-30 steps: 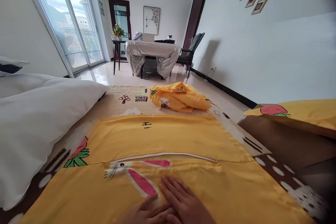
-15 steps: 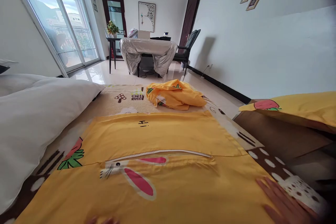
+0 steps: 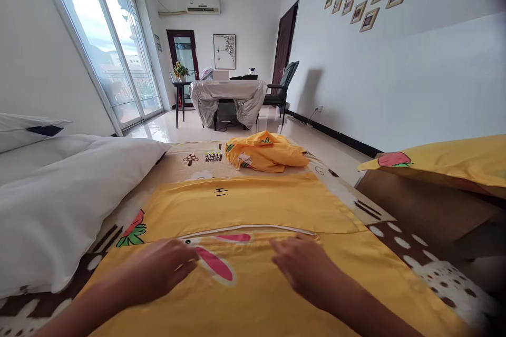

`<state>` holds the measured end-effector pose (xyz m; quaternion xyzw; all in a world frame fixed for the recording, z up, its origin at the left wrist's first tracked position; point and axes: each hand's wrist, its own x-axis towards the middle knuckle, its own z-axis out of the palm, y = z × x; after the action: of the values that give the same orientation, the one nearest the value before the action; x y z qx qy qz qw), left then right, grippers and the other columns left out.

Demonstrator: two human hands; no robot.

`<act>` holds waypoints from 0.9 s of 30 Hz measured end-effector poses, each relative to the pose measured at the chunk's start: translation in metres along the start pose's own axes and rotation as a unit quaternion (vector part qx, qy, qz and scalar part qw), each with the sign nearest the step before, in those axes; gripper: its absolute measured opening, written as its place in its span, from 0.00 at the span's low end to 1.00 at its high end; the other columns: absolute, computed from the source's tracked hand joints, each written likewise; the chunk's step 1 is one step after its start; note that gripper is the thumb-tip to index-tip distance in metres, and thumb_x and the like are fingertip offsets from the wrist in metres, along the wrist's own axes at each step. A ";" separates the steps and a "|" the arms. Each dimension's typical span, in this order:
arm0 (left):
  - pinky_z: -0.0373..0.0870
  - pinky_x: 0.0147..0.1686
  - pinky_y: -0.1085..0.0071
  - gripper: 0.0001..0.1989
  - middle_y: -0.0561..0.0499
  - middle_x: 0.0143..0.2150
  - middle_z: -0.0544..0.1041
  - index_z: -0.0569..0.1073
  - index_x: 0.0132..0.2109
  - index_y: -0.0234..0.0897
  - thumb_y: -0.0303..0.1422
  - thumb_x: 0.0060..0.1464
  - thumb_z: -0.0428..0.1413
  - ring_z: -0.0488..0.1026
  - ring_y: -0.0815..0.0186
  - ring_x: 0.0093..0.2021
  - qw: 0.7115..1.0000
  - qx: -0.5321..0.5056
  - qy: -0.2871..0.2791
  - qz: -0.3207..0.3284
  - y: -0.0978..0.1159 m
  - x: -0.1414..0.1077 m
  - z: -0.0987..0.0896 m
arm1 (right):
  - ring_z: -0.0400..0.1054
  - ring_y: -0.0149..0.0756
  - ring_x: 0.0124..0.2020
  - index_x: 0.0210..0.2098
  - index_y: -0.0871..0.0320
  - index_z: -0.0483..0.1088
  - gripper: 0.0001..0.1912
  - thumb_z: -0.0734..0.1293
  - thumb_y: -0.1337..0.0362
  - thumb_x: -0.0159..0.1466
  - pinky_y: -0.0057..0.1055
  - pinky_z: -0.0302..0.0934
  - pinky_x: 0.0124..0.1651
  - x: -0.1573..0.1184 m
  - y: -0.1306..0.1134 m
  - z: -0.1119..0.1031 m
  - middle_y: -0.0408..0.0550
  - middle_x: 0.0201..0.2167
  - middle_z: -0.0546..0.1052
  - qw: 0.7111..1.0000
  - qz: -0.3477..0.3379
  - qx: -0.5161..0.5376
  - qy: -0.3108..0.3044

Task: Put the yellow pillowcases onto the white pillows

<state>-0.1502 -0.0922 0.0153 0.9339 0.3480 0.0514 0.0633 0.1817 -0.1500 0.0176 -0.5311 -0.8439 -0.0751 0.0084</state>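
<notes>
A yellow pillowcase (image 3: 245, 205) printed with a rabbit, a strawberry and the word "Hi" lies flat before me. A pale-edged slit (image 3: 253, 227), like a zip opening, runs across its middle. My left hand (image 3: 168, 266) is over the rabbit's face at the slit's left end, fingers loosely bent and the thumb apart. Near the slit's right end is my right hand (image 3: 302, 263), its index finger stretched toward the left and the other fingers bent. Neither hand visibly grips the cloth; whether the fingertips touch it I cannot tell.
White pillows (image 3: 90, 179) lie on the left. A crumpled yellow cloth (image 3: 266, 152) sits beyond the pillowcase on the patterned blanket (image 3: 190, 168). More yellow cloth (image 3: 446, 163) lies over a brown box (image 3: 411, 205) at right. A covered table (image 3: 225, 89) and a chair (image 3: 282, 89) stand farther back.
Both my hands have come forward and inward from the near edges to the slit. The view has tilted up a little. The pillowcase lies much as before.
</notes>
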 end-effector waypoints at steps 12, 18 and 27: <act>0.40 0.63 0.47 0.39 0.43 0.70 0.42 0.44 0.68 0.42 0.57 0.57 0.38 0.39 0.56 0.69 0.995 -0.045 -0.085 0.002 -0.007 0.175 0.083 | 0.70 0.42 0.36 0.44 0.63 0.68 0.12 0.57 0.70 0.65 0.35 0.62 0.38 0.062 -0.046 0.090 0.54 0.34 0.76 0.994 0.001 0.091 0.058; 0.37 0.64 0.49 0.44 0.44 0.71 0.38 0.41 0.68 0.46 0.62 0.51 0.41 0.36 0.55 0.69 0.992 -0.063 -0.108 0.021 -0.017 0.177 0.082 | 0.70 0.47 0.36 0.52 0.74 0.65 0.21 0.59 0.72 0.60 0.40 0.63 0.38 0.061 -0.048 0.096 0.63 0.38 0.75 0.997 -0.031 0.048 0.046; 0.33 0.62 0.43 0.49 0.45 0.71 0.35 0.41 0.68 0.52 0.64 0.43 0.48 0.31 0.51 0.69 0.986 -0.073 -0.138 -0.063 -0.045 0.211 0.078 | 0.70 0.46 0.33 0.50 0.76 0.66 0.24 0.61 0.73 0.54 0.37 0.63 0.33 0.060 -0.052 0.089 0.65 0.35 0.75 0.998 -0.011 0.059 -0.010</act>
<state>-0.0090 0.0736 -0.0573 0.9011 0.3896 -0.0566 0.1816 0.1144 -0.1063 -0.0712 -0.5215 -0.8525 -0.0199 0.0302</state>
